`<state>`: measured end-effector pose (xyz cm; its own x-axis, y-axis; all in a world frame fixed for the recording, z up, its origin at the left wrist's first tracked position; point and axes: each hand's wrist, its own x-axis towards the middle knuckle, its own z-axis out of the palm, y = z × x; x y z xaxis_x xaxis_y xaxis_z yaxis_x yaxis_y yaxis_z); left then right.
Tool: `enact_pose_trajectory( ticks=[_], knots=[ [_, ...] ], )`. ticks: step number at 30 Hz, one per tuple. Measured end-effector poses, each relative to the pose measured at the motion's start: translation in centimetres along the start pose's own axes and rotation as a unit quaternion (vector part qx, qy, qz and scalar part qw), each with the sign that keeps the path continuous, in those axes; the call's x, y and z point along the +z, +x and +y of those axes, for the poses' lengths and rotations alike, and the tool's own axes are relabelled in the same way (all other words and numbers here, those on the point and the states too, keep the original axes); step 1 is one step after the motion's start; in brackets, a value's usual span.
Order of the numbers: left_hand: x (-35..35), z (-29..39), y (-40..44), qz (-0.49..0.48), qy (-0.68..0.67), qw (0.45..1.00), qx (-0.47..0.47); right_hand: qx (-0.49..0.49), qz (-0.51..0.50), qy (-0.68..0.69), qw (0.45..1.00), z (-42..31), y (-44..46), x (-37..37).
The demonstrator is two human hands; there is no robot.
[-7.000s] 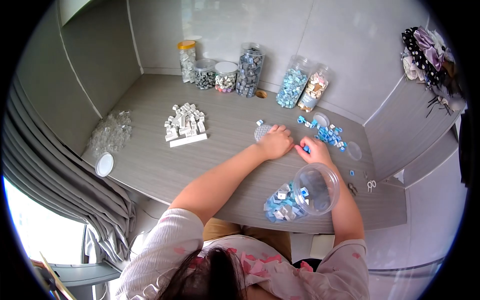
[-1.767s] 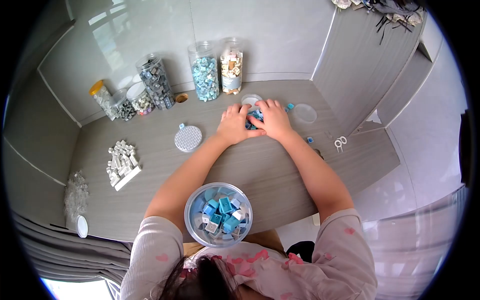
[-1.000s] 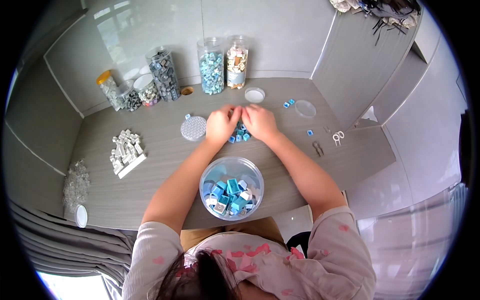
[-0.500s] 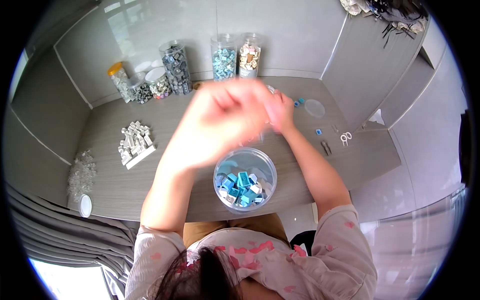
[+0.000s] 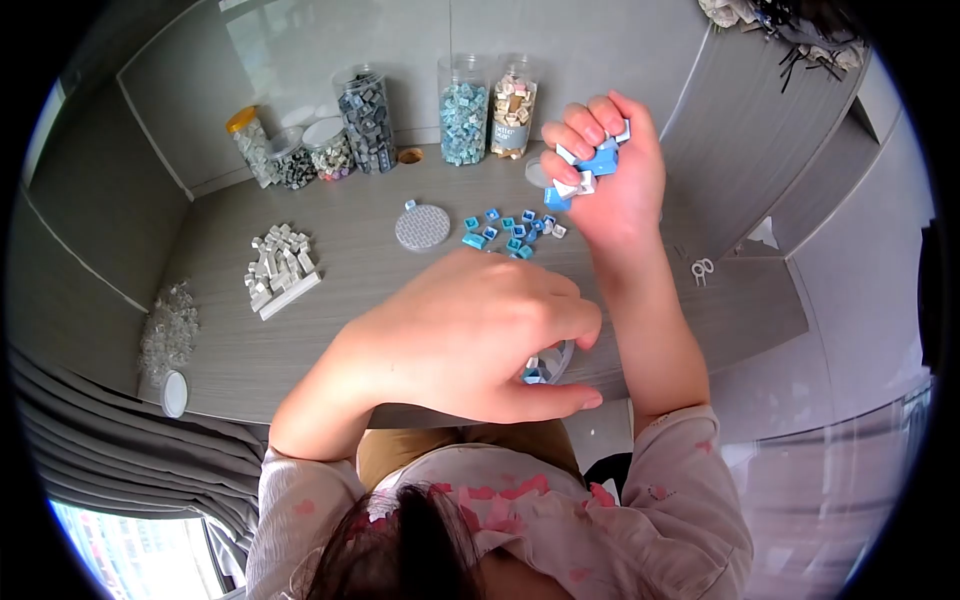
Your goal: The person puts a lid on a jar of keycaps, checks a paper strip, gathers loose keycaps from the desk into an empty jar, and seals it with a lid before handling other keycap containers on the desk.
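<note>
My right hand is raised over the back right of the desk, palm up, with its fingers curled round several blue and white keycaps. My left hand hovers palm down above the clear jar, its thumb and fingers apart, and hides most of the jar. Some blue and white keycaps show inside between thumb and fingers. Behind my left hand, loose blue and white keycaps lie spread on the desk. A round patterned lid lies left of them, with one small keycap at its edge.
Jars of keycaps stand along the back wall. White keycaps and a heap of clear pieces lie at the left, near a white lid. A white ringed tool lies at the right.
Both hands have parted from the blue keycaps on the desk. My left hand has come forward over the jar; my right hand has risen with keycaps in it. The view has shifted.
</note>
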<state>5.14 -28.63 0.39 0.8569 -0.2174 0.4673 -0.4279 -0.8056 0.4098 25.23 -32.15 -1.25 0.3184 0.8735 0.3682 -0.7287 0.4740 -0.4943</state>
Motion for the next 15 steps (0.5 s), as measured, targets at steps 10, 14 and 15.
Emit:
enact_pose_trajectory(
  ticks=[10,14,15],
  knots=[
    [0.0,0.6,-1.1,0.052,0.124,0.988,0.073,0.063,-0.048,0.028,0.996,0.4,-3.4,5.8],
    [-0.1,0.6,-1.5,0.040,0.102,0.992,0.066,0.070,-0.047,0.027,0.996,0.4,-3.4,6.2],
    [-0.1,0.4,-1.6,0.046,0.099,0.991,0.077,0.072,-0.047,0.025,0.996,0.4,-3.4,6.2]
  ],
)
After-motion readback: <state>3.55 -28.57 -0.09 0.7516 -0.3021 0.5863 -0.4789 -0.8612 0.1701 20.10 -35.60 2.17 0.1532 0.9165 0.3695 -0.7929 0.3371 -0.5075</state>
